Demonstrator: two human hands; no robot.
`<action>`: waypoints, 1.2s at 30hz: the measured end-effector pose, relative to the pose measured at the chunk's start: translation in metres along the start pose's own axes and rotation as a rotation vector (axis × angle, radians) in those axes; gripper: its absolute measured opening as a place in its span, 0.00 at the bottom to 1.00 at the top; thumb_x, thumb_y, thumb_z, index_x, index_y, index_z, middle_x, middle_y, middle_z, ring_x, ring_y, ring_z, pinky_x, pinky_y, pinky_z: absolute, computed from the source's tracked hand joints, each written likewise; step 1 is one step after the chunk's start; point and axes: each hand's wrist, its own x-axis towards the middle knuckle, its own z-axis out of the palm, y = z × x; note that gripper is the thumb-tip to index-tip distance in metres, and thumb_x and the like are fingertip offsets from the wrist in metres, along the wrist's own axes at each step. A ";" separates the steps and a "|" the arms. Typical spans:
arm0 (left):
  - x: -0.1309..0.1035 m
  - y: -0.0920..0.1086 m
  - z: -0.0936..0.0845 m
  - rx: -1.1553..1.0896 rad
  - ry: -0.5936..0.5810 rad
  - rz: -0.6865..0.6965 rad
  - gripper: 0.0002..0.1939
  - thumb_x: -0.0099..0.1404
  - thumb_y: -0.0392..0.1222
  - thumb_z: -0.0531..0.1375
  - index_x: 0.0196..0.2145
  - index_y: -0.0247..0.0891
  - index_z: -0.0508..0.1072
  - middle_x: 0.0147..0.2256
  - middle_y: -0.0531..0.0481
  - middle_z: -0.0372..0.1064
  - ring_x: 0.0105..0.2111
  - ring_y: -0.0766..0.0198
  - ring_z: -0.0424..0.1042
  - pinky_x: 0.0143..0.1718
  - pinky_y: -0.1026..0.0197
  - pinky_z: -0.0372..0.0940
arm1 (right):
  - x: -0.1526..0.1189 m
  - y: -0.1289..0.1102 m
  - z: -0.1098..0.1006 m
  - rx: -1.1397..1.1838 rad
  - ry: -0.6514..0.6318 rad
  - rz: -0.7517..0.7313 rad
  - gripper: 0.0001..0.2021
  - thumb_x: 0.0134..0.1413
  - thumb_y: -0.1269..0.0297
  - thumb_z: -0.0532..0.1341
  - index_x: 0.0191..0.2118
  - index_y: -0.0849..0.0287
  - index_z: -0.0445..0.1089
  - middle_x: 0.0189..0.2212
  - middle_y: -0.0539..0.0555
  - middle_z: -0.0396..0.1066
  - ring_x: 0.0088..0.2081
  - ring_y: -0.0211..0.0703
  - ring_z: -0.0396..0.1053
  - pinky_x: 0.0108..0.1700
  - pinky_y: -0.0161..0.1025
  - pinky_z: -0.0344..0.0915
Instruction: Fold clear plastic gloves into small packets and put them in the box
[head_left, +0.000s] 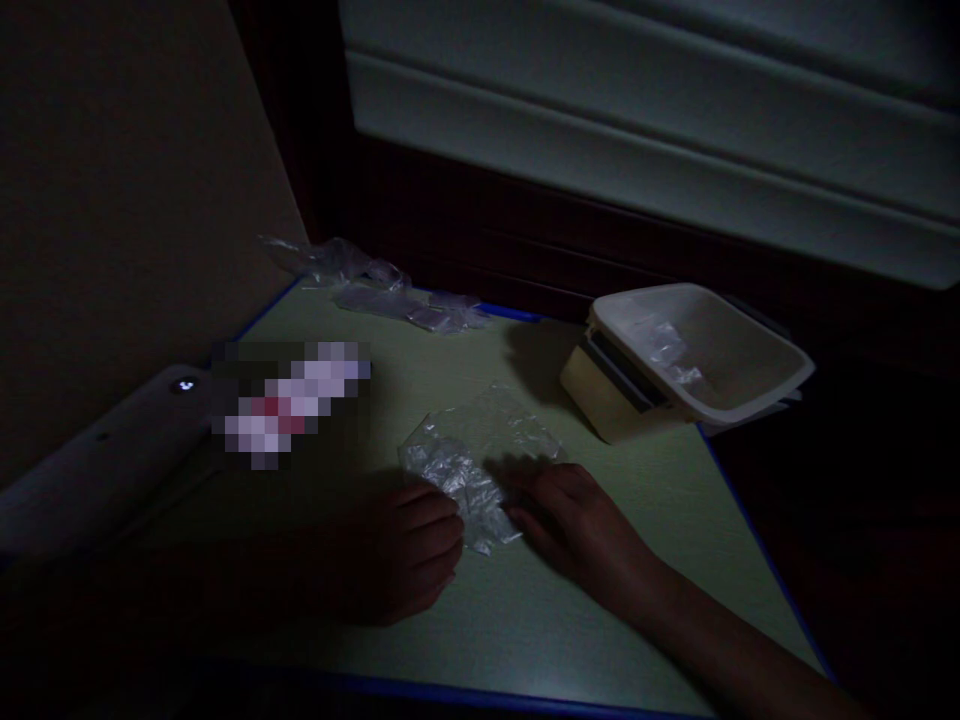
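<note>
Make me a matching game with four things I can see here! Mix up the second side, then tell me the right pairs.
1. Tub
2. Crinkly plastic
3. Table
4. Long pale thing

A. Greenish, blue edges
B. Small light glowing on it
C. Open at the top
D. Between left hand and right hand

Pairs: 1-C, 2-D, 3-A, 4-B

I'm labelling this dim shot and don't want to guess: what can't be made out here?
All in the head view:
Pixelated white-and-red item: details masked by blocks.
Left hand: palm hidden under its back, so its grip is unclear.
Right hand: some fingertips lost in shadow over crumpled clear plastic film.
Long pale object: cut off by the left edge.
Clear scraps in the cream plastic bin: too dim to identify.
</note>
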 end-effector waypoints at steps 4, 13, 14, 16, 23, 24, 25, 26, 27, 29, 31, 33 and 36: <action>0.000 0.001 0.000 0.009 0.042 0.012 0.08 0.65 0.36 0.54 0.37 0.33 0.73 0.40 0.45 0.73 0.43 0.57 0.68 0.46 0.54 0.65 | -0.001 0.001 0.001 0.008 0.039 -0.014 0.11 0.64 0.65 0.52 0.44 0.60 0.70 0.33 0.57 0.74 0.35 0.46 0.71 0.39 0.44 0.66; 0.000 0.000 0.005 -0.043 0.025 0.019 0.13 0.67 0.40 0.53 0.41 0.30 0.73 0.45 0.43 0.72 0.48 0.56 0.67 0.53 0.52 0.60 | 0.028 0.003 0.006 -0.092 0.114 -0.161 0.14 0.64 0.59 0.53 0.36 0.63 0.71 0.29 0.58 0.71 0.33 0.47 0.68 0.37 0.44 0.64; 0.000 -0.001 0.005 -0.045 0.025 0.017 0.13 0.67 0.41 0.53 0.41 0.30 0.73 0.43 0.44 0.73 0.47 0.56 0.68 0.52 0.52 0.61 | 0.027 0.004 0.005 -0.105 0.135 -0.141 0.14 0.64 0.59 0.53 0.37 0.63 0.71 0.30 0.59 0.72 0.35 0.48 0.68 0.38 0.45 0.64; 0.001 -0.001 0.004 -0.037 0.026 0.013 0.12 0.67 0.40 0.54 0.39 0.30 0.73 0.40 0.44 0.74 0.44 0.56 0.69 0.50 0.52 0.62 | 0.024 0.007 0.001 -0.104 0.191 -0.093 0.13 0.64 0.61 0.53 0.38 0.63 0.71 0.33 0.60 0.72 0.37 0.49 0.68 0.39 0.45 0.65; 0.000 0.001 0.005 -0.005 -0.033 -0.023 0.10 0.65 0.41 0.55 0.37 0.34 0.74 0.37 0.44 0.74 0.38 0.57 0.71 0.47 0.52 0.65 | -0.006 0.009 -0.006 -0.153 0.180 -0.093 0.10 0.63 0.69 0.53 0.43 0.65 0.71 0.36 0.62 0.74 0.38 0.48 0.70 0.39 0.45 0.69; 0.000 0.001 0.005 -0.002 -0.041 -0.027 0.10 0.65 0.42 0.55 0.36 0.35 0.74 0.37 0.44 0.74 0.38 0.57 0.71 0.47 0.52 0.65 | -0.009 0.009 -0.004 -0.165 0.166 -0.089 0.11 0.62 0.69 0.53 0.44 0.65 0.70 0.39 0.62 0.74 0.39 0.48 0.70 0.41 0.46 0.69; 0.000 0.002 0.005 0.000 -0.043 -0.029 0.10 0.65 0.42 0.55 0.36 0.35 0.74 0.36 0.44 0.74 0.38 0.57 0.71 0.46 0.52 0.65 | -0.012 0.009 -0.001 -0.172 0.149 -0.082 0.12 0.62 0.68 0.53 0.46 0.65 0.70 0.41 0.63 0.73 0.42 0.49 0.70 0.43 0.47 0.69; -0.001 0.002 0.005 0.002 -0.046 -0.033 0.10 0.65 0.42 0.55 0.36 0.35 0.74 0.36 0.44 0.74 0.38 0.57 0.71 0.46 0.52 0.65 | -0.014 0.009 0.002 -0.176 0.131 -0.077 0.13 0.62 0.68 0.54 0.48 0.65 0.70 0.44 0.64 0.73 0.44 0.50 0.70 0.45 0.49 0.69; -0.001 0.002 0.004 0.003 -0.042 -0.036 0.10 0.65 0.42 0.55 0.36 0.35 0.74 0.37 0.44 0.74 0.39 0.57 0.71 0.46 0.52 0.65 | -0.015 0.009 0.004 -0.178 0.112 -0.072 0.13 0.62 0.67 0.54 0.49 0.65 0.69 0.46 0.64 0.72 0.47 0.51 0.69 0.47 0.50 0.68; -0.002 0.000 0.001 0.011 -0.028 -0.057 0.12 0.66 0.44 0.54 0.37 0.34 0.74 0.38 0.43 0.74 0.40 0.55 0.70 0.47 0.52 0.64 | -0.017 0.013 0.007 -0.166 0.082 -0.062 0.14 0.63 0.67 0.54 0.50 0.65 0.69 0.49 0.65 0.70 0.50 0.52 0.68 0.50 0.52 0.67; -0.004 -0.004 -0.004 0.025 -0.016 -0.093 0.15 0.66 0.46 0.53 0.38 0.33 0.73 0.39 0.42 0.73 0.43 0.53 0.69 0.47 0.50 0.64 | -0.017 0.018 0.007 -0.137 0.062 -0.059 0.14 0.63 0.67 0.53 0.50 0.64 0.69 0.51 0.64 0.70 0.53 0.52 0.66 0.52 0.53 0.65; -0.006 -0.010 -0.009 0.039 -0.013 -0.147 0.17 0.67 0.47 0.52 0.39 0.32 0.73 0.40 0.41 0.73 0.44 0.51 0.68 0.46 0.49 0.63 | -0.016 0.026 0.006 -0.090 0.035 -0.058 0.13 0.63 0.68 0.53 0.50 0.62 0.68 0.51 0.62 0.70 0.55 0.50 0.65 0.56 0.55 0.62; -0.008 -0.019 -0.015 0.041 -0.068 -0.208 0.17 0.67 0.48 0.50 0.37 0.33 0.73 0.38 0.41 0.72 0.41 0.52 0.68 0.44 0.49 0.63 | -0.013 0.035 0.002 -0.035 0.013 -0.062 0.13 0.63 0.70 0.53 0.50 0.59 0.68 0.52 0.59 0.70 0.57 0.49 0.63 0.59 0.57 0.58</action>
